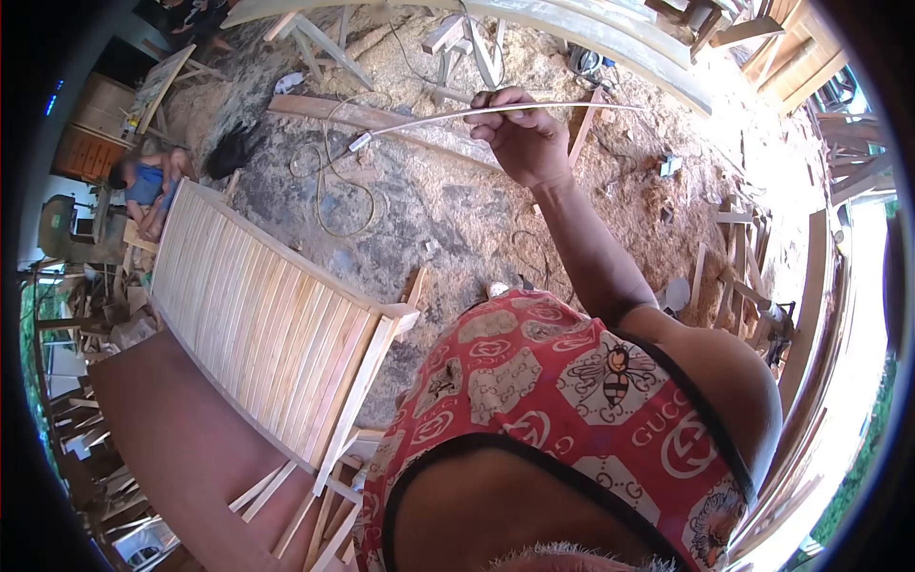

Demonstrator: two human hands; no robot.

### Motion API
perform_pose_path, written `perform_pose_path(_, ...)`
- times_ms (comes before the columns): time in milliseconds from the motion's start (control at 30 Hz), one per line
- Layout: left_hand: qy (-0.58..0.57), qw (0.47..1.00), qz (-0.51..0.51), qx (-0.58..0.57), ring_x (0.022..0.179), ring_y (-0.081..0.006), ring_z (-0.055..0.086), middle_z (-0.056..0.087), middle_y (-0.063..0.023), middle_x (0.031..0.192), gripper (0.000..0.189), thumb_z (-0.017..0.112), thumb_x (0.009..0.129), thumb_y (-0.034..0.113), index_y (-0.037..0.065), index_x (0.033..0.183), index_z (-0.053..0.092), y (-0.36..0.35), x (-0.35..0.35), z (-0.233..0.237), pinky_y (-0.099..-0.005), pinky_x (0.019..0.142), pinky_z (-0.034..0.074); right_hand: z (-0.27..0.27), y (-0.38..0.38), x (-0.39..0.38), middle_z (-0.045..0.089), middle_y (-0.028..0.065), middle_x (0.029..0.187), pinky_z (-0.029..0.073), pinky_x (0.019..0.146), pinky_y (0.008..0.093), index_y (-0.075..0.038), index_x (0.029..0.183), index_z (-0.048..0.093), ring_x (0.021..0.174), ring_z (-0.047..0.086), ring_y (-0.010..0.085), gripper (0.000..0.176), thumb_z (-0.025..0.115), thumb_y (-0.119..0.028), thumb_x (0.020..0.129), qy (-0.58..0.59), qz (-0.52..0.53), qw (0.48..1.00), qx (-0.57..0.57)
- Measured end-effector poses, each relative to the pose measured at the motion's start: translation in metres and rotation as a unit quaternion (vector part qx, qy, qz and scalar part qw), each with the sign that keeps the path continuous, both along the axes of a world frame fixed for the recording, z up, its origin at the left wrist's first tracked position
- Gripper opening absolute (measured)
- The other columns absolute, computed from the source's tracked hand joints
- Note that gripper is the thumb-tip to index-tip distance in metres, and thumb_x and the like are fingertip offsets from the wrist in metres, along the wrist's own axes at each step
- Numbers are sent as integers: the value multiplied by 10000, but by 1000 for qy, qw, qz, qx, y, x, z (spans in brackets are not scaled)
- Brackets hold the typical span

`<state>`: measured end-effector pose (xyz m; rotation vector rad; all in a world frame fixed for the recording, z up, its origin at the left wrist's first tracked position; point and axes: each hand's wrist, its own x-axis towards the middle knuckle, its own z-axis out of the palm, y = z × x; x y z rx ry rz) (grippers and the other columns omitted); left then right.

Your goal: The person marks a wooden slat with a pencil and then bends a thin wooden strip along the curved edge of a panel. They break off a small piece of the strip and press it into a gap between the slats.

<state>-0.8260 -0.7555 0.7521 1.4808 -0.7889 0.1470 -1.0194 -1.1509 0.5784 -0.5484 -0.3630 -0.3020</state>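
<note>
1. Sawdust is spread on the workshop floor point(448, 229), in the middle of the frame.
2. At upper centre, the right hand point(526, 138) is pinched firmly on a thin pale strip point(419, 121).
3. The left hand is outside the frame; its grip I cannot tell.
4. A slatted wooden panel point(257, 315) occupies the left.

Right hand point(524, 138) gripping a thin pale strip point(429, 118) above a littered floor point(410, 234).
At picture left, a slatted wooden panel point(262, 310); near its far end, a person in blue point(146, 184) sits.
</note>
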Motion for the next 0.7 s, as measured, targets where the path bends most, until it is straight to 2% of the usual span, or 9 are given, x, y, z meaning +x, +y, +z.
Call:
perform_pose_path(100, -8, 999, 21, 38, 925, -152, 603, 611, 20, 1096, 324, 427, 1035, 380, 219, 1260, 596, 17, -35, -36, -320, 834, 531, -7, -9, 1, 693, 235, 1175, 594, 945, 452, 26, 1126, 687, 1093, 717, 370, 303, 621, -135, 878, -4, -4, 1000, -12)
perform_pose_path(167, 16, 989, 69, 132, 949, -165, 623, 632, 14, 1121, 350, 421, 1041, 402, 226, 1279, 608, 42, -79, -114, -336, 846, 539, -21, -12, 2, 705, 212, 1173, 551, 953, 475, 16, 1177, 672, 1096, 703, 364, 334, 660, -160, 893, -4, 5, 1000, 25)
perform_pose_path(233, 127, 937, 111, 306, 974, -178, 643, 654, 8, 1146, 376, 416, 1046, 424, 232, 1299, 619, 91, -162, -291, -351, 858, 548, -36, -15, 1, 710, 145, 1102, 501, 939, 445, 0, 1188, 651, 1039, 660, 294, 348, 680, -191, 898, 28, -40, 999, 10)
perform_pose_path(300, 249, 787, 78, 558, 999, -191, 664, 675, 2, 1171, 402, 410, 1052, 446, 239, 1318, 631, 150, -297, -504, -366, 870, 556, -30, -18, 3, 683, 136, 1123, 532, 923, 421, -28, 1063, 678, 1021, 654, 272, 265, 705, -222, 885, 4, -30, 999, -42)
perform_pose_path(333, 264, 732, 35, 627, 1011, -197, 674, 686, -1, 1183, 416, 408, 1055, 457, 242, 1328, 637, 164, -339, -555, -374, 876, 560, -25, -18, 2, 675, 145, 1123, 563, 902, 407, -23, 1055, 683, 1017, 666, 273, 260, 703, -214, 879, 23, -35, 998, -44)
perform_pose_path(467, 233, 628, -46, 741, 1060, -223, 715, 729, -12, 1233, 468, 397, 1066, 500, 256, 1367, 660, 147, -414, -572, -405, 900, 577, -27, -23, 5, 660, 171, 1125, 630, 846, 373, -1, 1062, 687, 1009, 702, 283, 264, 683, -179, 867, 64, -35, 997, -15)
perform_pose_path(533, 203, 627, -34, 752, 1085, -236, 735, 750, -18, 1258, 495, 391, 1072, 522, 262, 1386, 671, 140, -420, -580, -420, 912, 586, -31, -27, 8, 661, 178, 1133, 628, 847, 376, 0, 1066, 690, 1012, 706, 290, 262, 680, -167, 864, 60, -21, 998, -14)
perform_pose_path(633, 203, 649, 47, 731, 1001, -298, 748, 780, -82, 1102, 413, 431, 1037, 554, 355, 1226, 741, 132, -420, -583, -470, 850, 596, -35, -33, 14, 661, 193, 1151, 632, 853, 384, 13, 1078, 693, 1022, 711, 307, 274, 669, -149, 859, 53, -6, 998, -16)
perform_pose_path(700, 215, 644, 34, 733, 956, -311, 750, 780, -82, 1064, 394, 466, 1017, 545, 328, 1190, 744, 122, -414, -589, -485, 819, 594, -34, -36, 15, 666, 208, 1156, 639, 858, 389, 30, 1068, 692, 1024, 715, 315, 280, 671, -153, 857, 62, -10, 998, -28)
